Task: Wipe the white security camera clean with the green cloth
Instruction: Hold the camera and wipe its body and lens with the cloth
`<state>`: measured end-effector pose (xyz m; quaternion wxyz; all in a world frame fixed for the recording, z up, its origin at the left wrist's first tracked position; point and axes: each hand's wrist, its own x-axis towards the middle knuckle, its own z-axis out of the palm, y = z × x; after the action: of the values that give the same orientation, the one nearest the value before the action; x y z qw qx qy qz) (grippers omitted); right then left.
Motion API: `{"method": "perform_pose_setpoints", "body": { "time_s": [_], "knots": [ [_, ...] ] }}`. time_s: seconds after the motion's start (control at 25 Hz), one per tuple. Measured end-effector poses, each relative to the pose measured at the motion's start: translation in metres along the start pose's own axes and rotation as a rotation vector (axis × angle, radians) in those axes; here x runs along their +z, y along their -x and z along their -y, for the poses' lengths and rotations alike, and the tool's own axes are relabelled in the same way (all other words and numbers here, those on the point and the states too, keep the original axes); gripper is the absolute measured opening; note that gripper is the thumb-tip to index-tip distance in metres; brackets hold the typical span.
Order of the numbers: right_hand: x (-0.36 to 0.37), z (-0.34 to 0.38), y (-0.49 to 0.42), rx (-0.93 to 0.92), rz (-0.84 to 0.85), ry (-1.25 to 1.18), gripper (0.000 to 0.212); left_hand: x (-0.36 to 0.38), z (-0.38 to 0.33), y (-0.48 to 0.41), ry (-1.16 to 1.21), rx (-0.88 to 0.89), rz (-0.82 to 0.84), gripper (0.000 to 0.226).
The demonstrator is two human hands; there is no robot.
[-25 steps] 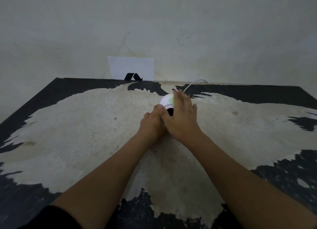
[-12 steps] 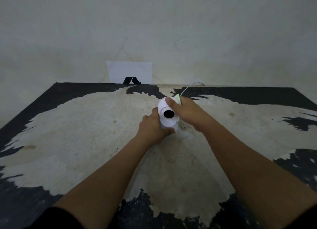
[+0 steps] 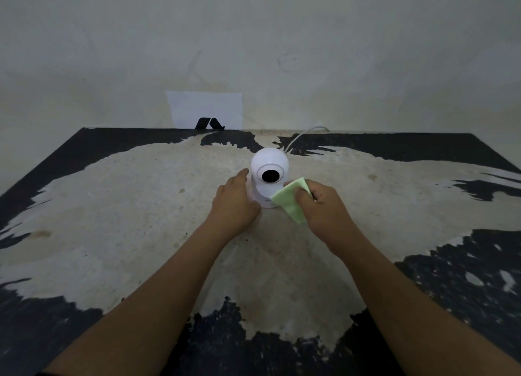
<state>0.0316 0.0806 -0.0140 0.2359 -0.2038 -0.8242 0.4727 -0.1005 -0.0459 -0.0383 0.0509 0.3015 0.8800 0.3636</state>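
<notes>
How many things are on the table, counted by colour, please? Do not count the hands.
White: 3 (camera, cable, paper sheet leaning at the wall)
Green: 1 (cloth, held in the right hand)
Black: 1 (small stand before the sheet)
Total: 5

A bare, plain room, likely domestic: a worn black table [image 3: 84, 206] with flaked paint stands against a stained plaster wall [image 3: 338, 51].

Bare tabletop [image 3: 112, 206] all around; cable [image 3: 303, 134] behind camera [image 3: 269, 175].
</notes>
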Motion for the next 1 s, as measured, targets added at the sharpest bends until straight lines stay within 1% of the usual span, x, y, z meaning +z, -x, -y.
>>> {"method": "perform_pose_setpoints", "body": {
  "time_s": [0.04, 0.08, 0.2, 0.24, 0.32, 0.36, 0.44, 0.48, 0.52, 0.6, 0.64, 0.72, 0.8, 0.92, 1.0],
  "knots": [
    [0.001, 0.002, 0.002, -0.010, 0.028, 0.017, 0.025, -0.005, -0.001, 0.010, 0.045, 0.006, -0.028, 0.058],
    [0.002, 0.005, 0.004, -0.029, 0.052, 0.028, 0.025, -0.010, -0.003, 0.021, 0.126, 0.014, -0.021, 0.051],
    [0.006, 0.017, 0.004, -0.060, 0.133, -0.101, 0.017, -0.024, -0.019, 0.044, 0.495, 0.044, 0.124, 0.029],
    [0.006, 0.020, 0.003, -0.057, 0.157, -0.136, 0.013, -0.025, -0.020, 0.046, 0.544, 0.064, 0.109, 0.024],
    [0.005, 0.024, -0.001, -0.040, 0.157, -0.204, 0.008, -0.024, -0.019, 0.041, 0.501, 0.087, -0.043, 0.013],
    [0.004, 0.026, -0.006, -0.026, 0.111, -0.255, 0.007, -0.022, -0.017, 0.035, 0.468, 0.077, -0.121, 0.007],
    [0.000, 0.025, -0.023, 0.003, -0.034, -0.255, 0.008, -0.019, -0.013, 0.022, 0.412, 0.048, -0.199, 0.002],
    [-0.001, 0.026, -0.033, 0.013, -0.073, -0.215, 0.013, -0.018, -0.011, 0.014, 0.379, 0.038, -0.207, 0.003],
    [-0.001, 0.026, -0.044, 0.020, -0.074, -0.180, 0.020, -0.016, -0.010, 0.007, 0.359, 0.022, -0.196, 0.004],
    [0.004, 0.026, -0.060, 0.027, -0.012, -0.139, 0.031, -0.012, -0.008, -0.002, 0.360, -0.001, -0.169, 0.006],
    [0.008, 0.025, -0.065, 0.034, 0.022, -0.128, 0.034, -0.010, -0.007, -0.005, 0.352, -0.005, -0.173, 0.007],
    [0.014, 0.024, -0.068, 0.051, 0.058, -0.123, 0.033, -0.006, -0.006, -0.006, 0.322, -0.006, -0.200, 0.010],
    [0.016, 0.021, -0.068, 0.045, 0.056, -0.149, 0.030, -0.003, -0.005, -0.006, 0.339, 0.002, -0.199, 0.017],
    [0.016, 0.017, -0.069, 0.019, 0.063, -0.181, 0.026, 0.003, -0.010, -0.003, 0.400, 0.004, -0.166, 0.036],
    [0.015, 0.016, -0.069, -0.002, 0.054, -0.176, 0.024, 0.009, -0.019, -0.003, 0.415, -0.023, -0.177, 0.050]
  ]
}}
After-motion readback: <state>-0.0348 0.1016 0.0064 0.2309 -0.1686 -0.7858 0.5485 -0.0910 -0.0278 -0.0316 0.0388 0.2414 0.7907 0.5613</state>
